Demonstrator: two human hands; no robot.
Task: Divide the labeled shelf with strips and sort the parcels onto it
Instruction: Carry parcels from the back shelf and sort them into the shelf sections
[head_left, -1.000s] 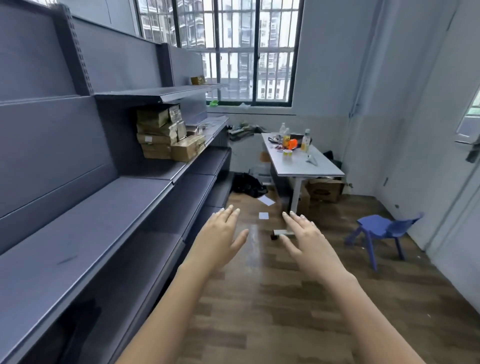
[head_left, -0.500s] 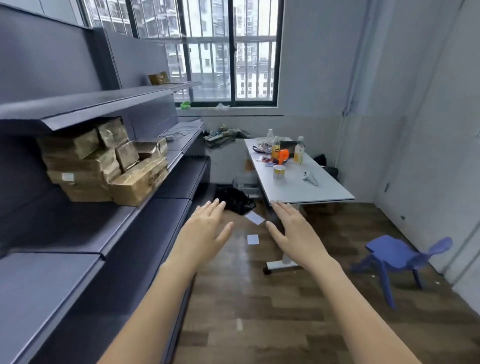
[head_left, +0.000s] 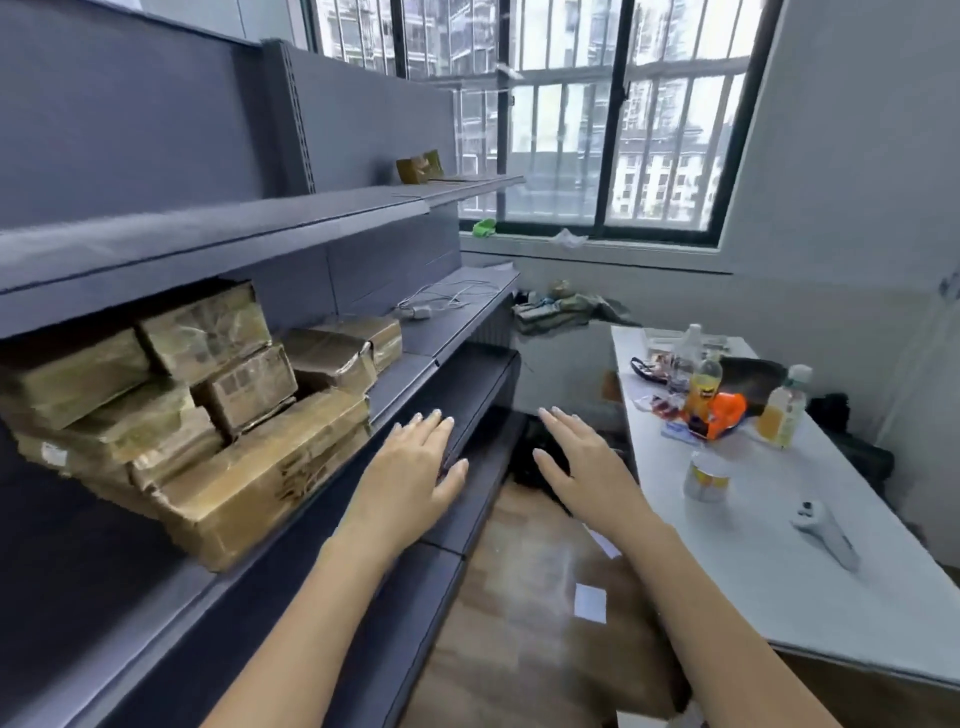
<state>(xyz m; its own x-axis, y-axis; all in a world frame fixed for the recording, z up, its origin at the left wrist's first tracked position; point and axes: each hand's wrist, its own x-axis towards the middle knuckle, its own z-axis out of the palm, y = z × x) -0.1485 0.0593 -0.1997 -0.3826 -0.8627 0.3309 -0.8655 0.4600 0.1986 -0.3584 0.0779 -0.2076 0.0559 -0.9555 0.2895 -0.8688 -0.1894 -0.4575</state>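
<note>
Both the left hand (head_left: 410, 470) and right hand (head_left: 582, 462) reach forward with fingers straight, holding nothing. Taped cardboard parcels (head_left: 208, 405) sit stacked on the grey shelf (head_left: 426, 374) just beside the left hand.

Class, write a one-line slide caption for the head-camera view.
Both open hands, left hand and right hand, reach out beside brown parcels stacked on a grey shelf.

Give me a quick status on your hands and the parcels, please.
Left hand and right hand open, holding nothing. Parcels stacked on the middle shelf, untouched. Nothing blocking the reach.
</note>
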